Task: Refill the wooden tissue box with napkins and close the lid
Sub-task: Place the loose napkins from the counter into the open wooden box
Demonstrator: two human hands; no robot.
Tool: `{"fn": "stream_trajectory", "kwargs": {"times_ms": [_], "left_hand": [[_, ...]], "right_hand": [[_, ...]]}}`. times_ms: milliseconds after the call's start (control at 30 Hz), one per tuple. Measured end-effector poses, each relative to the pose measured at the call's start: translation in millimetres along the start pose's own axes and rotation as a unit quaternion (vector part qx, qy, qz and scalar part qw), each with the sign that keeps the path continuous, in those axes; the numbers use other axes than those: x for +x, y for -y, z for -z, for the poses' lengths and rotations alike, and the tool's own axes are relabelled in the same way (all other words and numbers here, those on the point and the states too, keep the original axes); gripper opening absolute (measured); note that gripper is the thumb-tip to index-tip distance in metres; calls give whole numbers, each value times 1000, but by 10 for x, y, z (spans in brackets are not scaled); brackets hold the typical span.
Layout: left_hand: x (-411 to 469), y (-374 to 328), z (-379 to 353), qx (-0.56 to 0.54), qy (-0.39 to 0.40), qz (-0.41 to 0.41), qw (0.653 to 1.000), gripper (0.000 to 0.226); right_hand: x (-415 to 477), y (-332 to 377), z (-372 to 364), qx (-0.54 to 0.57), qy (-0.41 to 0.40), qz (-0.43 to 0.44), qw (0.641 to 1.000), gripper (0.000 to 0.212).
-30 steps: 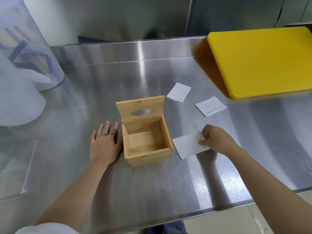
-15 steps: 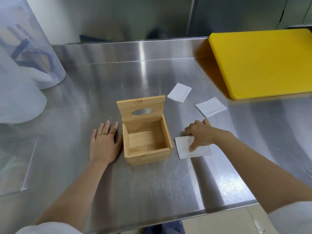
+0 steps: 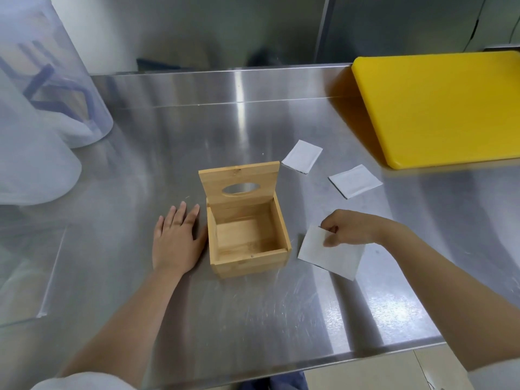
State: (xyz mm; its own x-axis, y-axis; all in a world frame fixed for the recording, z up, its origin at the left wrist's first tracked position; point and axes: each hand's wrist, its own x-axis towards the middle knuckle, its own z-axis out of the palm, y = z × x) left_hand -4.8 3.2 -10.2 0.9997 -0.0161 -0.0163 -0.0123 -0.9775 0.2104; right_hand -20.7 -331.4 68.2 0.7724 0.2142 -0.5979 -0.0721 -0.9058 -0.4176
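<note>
The wooden tissue box (image 3: 249, 261) stands in the middle of the steel table, empty inside, its lid (image 3: 239, 181) with an oval hole raised upright at the back. My left hand (image 3: 176, 240) lies flat on the table, touching the box's left side. Just right of the box, my right hand (image 3: 351, 228) pinches the upper edge of a white napkin (image 3: 329, 253), lifting that edge off the table. Two more white napkins lie flat behind it: one (image 3: 302, 156) near the lid's right corner, another (image 3: 355, 181) further right.
A yellow cutting board (image 3: 439, 108) covers the table's back right. Large translucent plastic containers (image 3: 42, 108) stand at the left. A clear plastic sheet (image 3: 25, 274) lies at the left front. The table's front edge (image 3: 309, 367) runs close below my forearms.
My right hand slid the nearest napkin toward the box, pressed on it, and now grips its upper edge and lifts it. My left hand and the box have stayed put.
</note>
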Motion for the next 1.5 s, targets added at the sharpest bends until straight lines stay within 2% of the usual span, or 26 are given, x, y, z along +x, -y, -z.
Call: {"fn": "stream_trajectory", "kwargs": {"times_ms": [200, 300, 400, 533, 667, 867, 1033, 1233, 1333, 1500], "left_hand": [[-5, -4, 3, 2, 3, 1, 1000, 54], [-7, -11, 12, 2, 7, 2, 1000, 54], [-8, -13, 19, 0, 11, 1, 1000, 55], [-16, -17, 26, -4, 12, 0, 1000, 55], [-4, -6, 32, 2, 22, 0, 1000, 56], [-1, -15, 44, -2, 24, 4, 1000, 58], [-4, -19, 51, -8, 27, 9, 1000, 59], [-15, -21, 63, -7, 24, 7, 1000, 59], [-19, -24, 68, -5, 22, 4, 1000, 59], [-20, -19, 64, -10, 19, 1, 1000, 58]], "right_hand": [[-157, 180, 247, 0, -10, 59, 998, 36], [-323, 426, 419, -7, -26, 100, 995, 30], [-467, 722, 513, 5, -8, 139, 990, 20], [-478, 1051, 486, 13, 7, 182, 983, 19], [-313, 1309, 363, -2, -10, 196, 980, 8], [-19, 1449, 120, -108, -57, 194, 973, 18], [134, 1469, -92, -199, -103, 196, 955, 16], [265, 1514, -223, -289, -89, 212, 929, 23], [317, 1505, -261, -311, -113, 229, 915, 14], [360, 1410, -297, -291, -140, 223, 920, 31]]}}
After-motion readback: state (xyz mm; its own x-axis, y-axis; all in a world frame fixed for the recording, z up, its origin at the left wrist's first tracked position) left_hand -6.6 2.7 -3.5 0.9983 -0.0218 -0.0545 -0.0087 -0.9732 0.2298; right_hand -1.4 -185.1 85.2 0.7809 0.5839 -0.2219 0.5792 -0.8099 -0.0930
